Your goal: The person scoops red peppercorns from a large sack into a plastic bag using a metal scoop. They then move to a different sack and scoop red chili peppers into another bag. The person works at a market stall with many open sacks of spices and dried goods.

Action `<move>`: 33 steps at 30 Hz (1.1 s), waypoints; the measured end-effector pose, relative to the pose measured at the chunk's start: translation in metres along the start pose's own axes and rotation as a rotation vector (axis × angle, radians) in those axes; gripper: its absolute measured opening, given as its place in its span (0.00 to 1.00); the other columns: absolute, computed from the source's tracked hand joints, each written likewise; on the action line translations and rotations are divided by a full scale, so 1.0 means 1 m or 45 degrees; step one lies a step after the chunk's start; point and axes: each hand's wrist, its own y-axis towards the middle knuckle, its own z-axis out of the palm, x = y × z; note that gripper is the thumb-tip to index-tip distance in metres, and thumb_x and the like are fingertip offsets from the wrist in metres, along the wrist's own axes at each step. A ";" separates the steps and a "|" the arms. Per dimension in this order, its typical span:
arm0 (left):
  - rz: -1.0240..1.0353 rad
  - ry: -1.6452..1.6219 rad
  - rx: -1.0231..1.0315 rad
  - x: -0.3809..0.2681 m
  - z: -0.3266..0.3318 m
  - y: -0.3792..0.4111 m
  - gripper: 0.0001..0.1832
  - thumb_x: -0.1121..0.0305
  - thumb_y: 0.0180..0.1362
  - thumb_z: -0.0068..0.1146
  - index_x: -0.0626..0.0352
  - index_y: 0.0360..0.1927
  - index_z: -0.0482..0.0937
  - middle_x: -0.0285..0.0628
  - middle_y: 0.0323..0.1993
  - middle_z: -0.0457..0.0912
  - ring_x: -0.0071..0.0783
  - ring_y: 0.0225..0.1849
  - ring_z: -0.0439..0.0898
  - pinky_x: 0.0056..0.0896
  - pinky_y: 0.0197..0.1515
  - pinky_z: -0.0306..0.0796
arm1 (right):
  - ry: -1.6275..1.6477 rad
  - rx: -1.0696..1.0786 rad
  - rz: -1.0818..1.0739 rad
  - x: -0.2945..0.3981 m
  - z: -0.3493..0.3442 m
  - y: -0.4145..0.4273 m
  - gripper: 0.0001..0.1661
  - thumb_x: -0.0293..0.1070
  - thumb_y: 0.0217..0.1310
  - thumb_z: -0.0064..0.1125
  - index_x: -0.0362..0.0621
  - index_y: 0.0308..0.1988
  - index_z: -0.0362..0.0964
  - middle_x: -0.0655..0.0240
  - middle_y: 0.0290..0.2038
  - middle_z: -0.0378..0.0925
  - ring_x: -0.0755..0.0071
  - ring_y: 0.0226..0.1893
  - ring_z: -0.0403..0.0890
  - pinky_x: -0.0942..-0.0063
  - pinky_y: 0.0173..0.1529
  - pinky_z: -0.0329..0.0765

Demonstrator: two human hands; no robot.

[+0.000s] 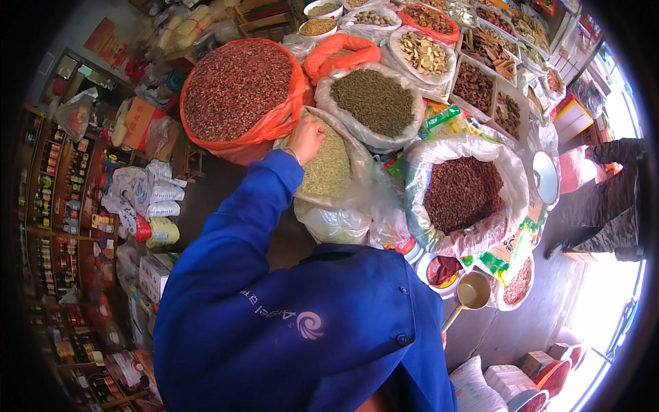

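My left hand (pixel 307 139), in a blue sleeve, is over the upper left part of an open sack of pale green seeds (pixel 327 167). Its fingers are curled in towards the thumb; whether any seeds are between them cannot be seen. At the lower right, a long-handled metal scoop (pixel 473 290) has its handle running down to a small visible bit of my right hand (pixel 444 338), mostly hidden by the blue jacket. Around the left hand stand a red-bagged heap of dark red peppercorn-like spice (pixel 237 90) and a sack of dark green spice (pixel 373 100).
A white plastic-lined sack of dark red spice (pixel 463 193) stands to the right. Trays of dried spices (pixel 473 87) lie beyond. Shelves of jars and bottles (pixel 67 180) line the left. Another person's legs (pixel 607 206) are at far right; boxes and basins (pixel 556 373) stand at lower right.
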 end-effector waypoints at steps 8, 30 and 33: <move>-0.175 -0.086 -0.184 0.002 -0.019 0.001 0.06 0.72 0.52 0.57 0.62 0.29 0.72 0.54 0.26 0.77 0.54 0.32 0.78 0.49 0.37 0.70 | 0.058 0.044 0.006 -0.013 -0.008 0.000 0.01 0.29 0.59 0.47 0.47 0.33 0.64 0.77 0.21 0.64 0.84 0.19 0.65 0.83 0.23 0.63; -0.079 0.107 -0.050 0.035 -0.026 0.018 0.08 0.72 0.54 0.53 0.63 0.37 0.78 0.57 0.29 0.80 0.54 0.34 0.80 0.48 0.37 0.73 | 0.009 0.063 0.019 -0.010 -0.001 0.008 0.06 0.29 0.60 0.49 0.44 0.39 0.67 0.72 0.27 0.71 0.79 0.26 0.72 0.81 0.30 0.71; -0.037 0.150 -0.045 0.039 -0.025 0.018 0.09 0.71 0.55 0.54 0.64 0.38 0.78 0.56 0.28 0.80 0.53 0.33 0.80 0.45 0.35 0.73 | 0.044 0.057 -0.012 -0.013 0.001 0.009 0.07 0.30 0.60 0.48 0.43 0.40 0.67 0.71 0.28 0.72 0.77 0.27 0.73 0.79 0.32 0.72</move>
